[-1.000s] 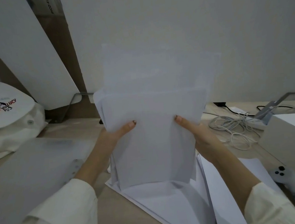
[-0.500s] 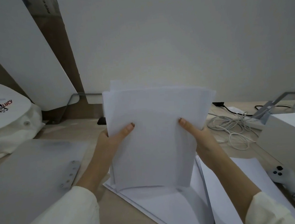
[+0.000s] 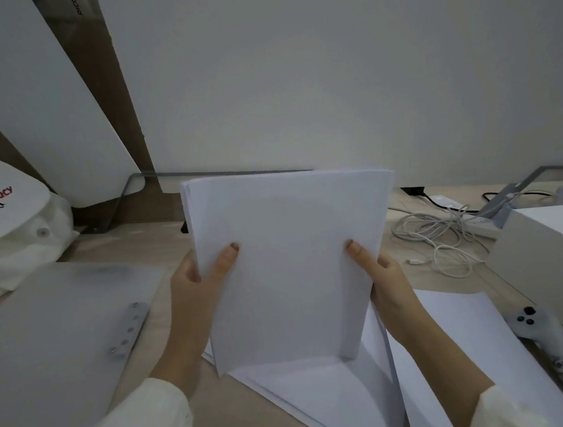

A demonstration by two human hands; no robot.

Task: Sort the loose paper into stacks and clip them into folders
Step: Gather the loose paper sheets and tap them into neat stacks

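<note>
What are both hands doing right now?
Left hand: closed on the paper stack.
Right hand: closed on the same stack.

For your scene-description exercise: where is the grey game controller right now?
In the head view, the grey controller lies at the desk's right edge, between the loose paper sheet and the white box, right of the right hand.

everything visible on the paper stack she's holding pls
The paper stack is a sheaf of plain white sheets with nothing printed on the side facing the camera. It stands upright, bottom edge down on more loose white sheets lying on the table. Its top edges look fairly even, with a few sheet edges fanned at the upper left corner. The left hand grips its left edge and the right hand its right edge, thumbs pressed on the front. The lower part bows slightly.
</note>
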